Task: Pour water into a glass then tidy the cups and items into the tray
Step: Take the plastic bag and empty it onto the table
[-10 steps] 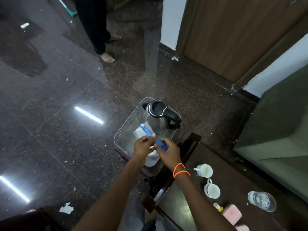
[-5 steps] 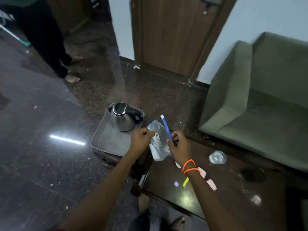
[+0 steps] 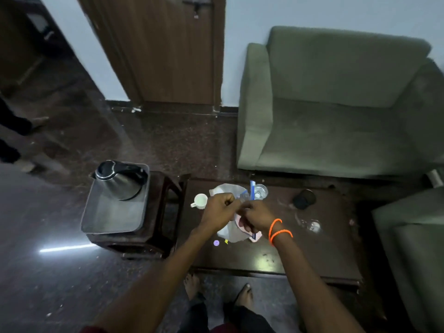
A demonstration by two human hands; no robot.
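Observation:
My left hand [image 3: 219,209] and my right hand [image 3: 255,216] both grip a clear plastic zip bag [image 3: 228,191] with a blue strip, held over the dark low table [image 3: 288,255]. A white cup [image 3: 200,201] stands just left of my left hand. A glass of water [image 3: 260,191] stands behind the bag. A steel kettle [image 3: 119,180] sits at the far end of the grey tray [image 3: 113,219] on a stool to the left. Pink items [image 3: 255,237] lie partly hidden under the bag and my right hand.
A dark cup [image 3: 304,199] and a clear glass [image 3: 312,225] stand on the table's right part. A small purple piece [image 3: 216,243] and a yellow piece [image 3: 226,241] lie near the front. Green sofas [image 3: 336,116] stand behind and right. Another person's feet [image 3: 21,143] are far left.
Both hands carried the bag from over the tray and kettle to the right, above the table. The view swung right with them, and the bag now hangs lower over the pink items.

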